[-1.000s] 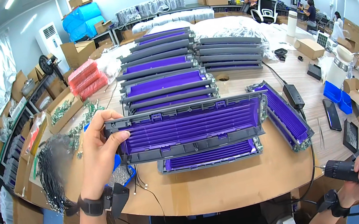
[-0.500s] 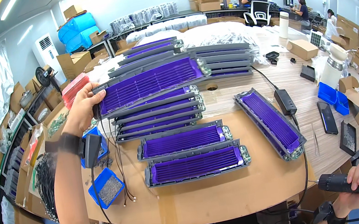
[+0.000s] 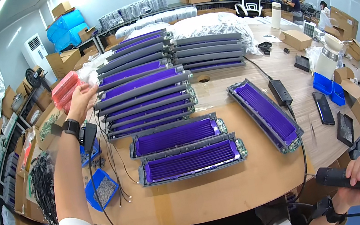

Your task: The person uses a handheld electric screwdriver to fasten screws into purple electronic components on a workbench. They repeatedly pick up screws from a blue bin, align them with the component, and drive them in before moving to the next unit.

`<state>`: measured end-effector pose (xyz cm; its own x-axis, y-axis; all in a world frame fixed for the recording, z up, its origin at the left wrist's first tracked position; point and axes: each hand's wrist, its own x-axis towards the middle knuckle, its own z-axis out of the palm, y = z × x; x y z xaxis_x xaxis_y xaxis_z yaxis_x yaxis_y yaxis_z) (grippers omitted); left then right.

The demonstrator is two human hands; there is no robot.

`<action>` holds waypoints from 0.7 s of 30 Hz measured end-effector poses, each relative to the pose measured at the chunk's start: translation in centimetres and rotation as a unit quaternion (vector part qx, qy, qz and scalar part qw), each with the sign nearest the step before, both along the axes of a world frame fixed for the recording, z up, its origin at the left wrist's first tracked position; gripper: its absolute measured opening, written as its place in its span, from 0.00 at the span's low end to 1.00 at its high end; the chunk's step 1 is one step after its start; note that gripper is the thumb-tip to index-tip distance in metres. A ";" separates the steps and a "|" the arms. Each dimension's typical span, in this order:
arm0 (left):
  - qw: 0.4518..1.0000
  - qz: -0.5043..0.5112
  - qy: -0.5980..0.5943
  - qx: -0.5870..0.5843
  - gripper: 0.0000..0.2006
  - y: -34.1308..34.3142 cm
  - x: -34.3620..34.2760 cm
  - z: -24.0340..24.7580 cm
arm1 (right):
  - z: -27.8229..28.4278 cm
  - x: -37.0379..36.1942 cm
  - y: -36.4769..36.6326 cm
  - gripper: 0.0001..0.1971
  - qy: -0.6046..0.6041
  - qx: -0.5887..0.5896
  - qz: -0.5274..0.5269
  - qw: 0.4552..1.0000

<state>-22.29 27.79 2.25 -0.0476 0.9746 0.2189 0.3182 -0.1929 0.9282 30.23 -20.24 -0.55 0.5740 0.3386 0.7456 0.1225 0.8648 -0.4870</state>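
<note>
My left hand (image 3: 84, 99) is at the left ends of the stacked purple-and-grey panels (image 3: 141, 83), fingers stretched out with nothing in them. Its fingertips are close to the ends; whether they touch, I cannot tell. At the lower right my right hand (image 3: 359, 179) grips a black electric screwdriver (image 3: 336, 177), held off the table's edge. Two more panels lie one behind the other on the brown cardboard, the front panel (image 3: 193, 160) with a green circuit board at its right end. Another panel (image 3: 267, 116) lies slanted to the right.
Blue trays of small screws (image 3: 104, 189) stand at the left beside loose black cables. A second stack of panels (image 3: 209, 53) sits farther back. To the right are a power adapter (image 3: 280, 92), a phone (image 3: 323, 108), and a white flask (image 3: 328, 59). Other people sit at the back.
The panel my left hand was holding up now lies on the stack, and that hand has let go. The view has shifted slightly; my right hand keeps the screwdriver.
</note>
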 end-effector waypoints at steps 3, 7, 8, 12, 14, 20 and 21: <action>0.968 0.066 0.166 0.176 0.29 -1.9 -3.7 0.2 | 0.0 -0.8 0.9 0.26 -0.015 -0.008 0.027 0.999; 0.895 -0.051 0.329 0.296 0.22 -14.8 9.7 2.9 | 0.8 -1.6 1.0 0.27 -0.075 -0.024 -0.027 0.997; 0.897 -0.128 0.324 0.273 0.22 -18.1 12.2 2.3 | 0.8 -1.9 1.2 0.27 -0.076 -0.032 -0.048 0.995; 0.816 -0.275 0.486 0.149 0.26 -26.9 14.2 -4.3 | 0.4 -4.5 4.1 0.29 -0.097 -0.067 -0.019 0.993; 0.775 -0.227 0.566 0.167 0.25 -28.2 14.5 -7.5 | 0.9 -5.9 5.0 0.29 -0.132 -0.097 -0.009 0.986; 0.776 -0.201 0.553 0.227 0.23 -30.9 12.7 -10.5 | 1.7 -9.3 5.7 0.23 -0.248 -0.288 -0.087 0.921; 0.782 -0.205 0.545 0.224 0.23 -31.8 12.1 -10.3 | 2.2 -10.6 5.7 0.22 -0.254 -0.328 -0.083 0.906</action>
<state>-10.18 -4.05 -8.01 0.7012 0.6728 0.2359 0.6988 -0.7141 -0.0402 19.66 -14.50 1.60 0.2961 0.7457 0.5969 0.5772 0.3582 -0.7339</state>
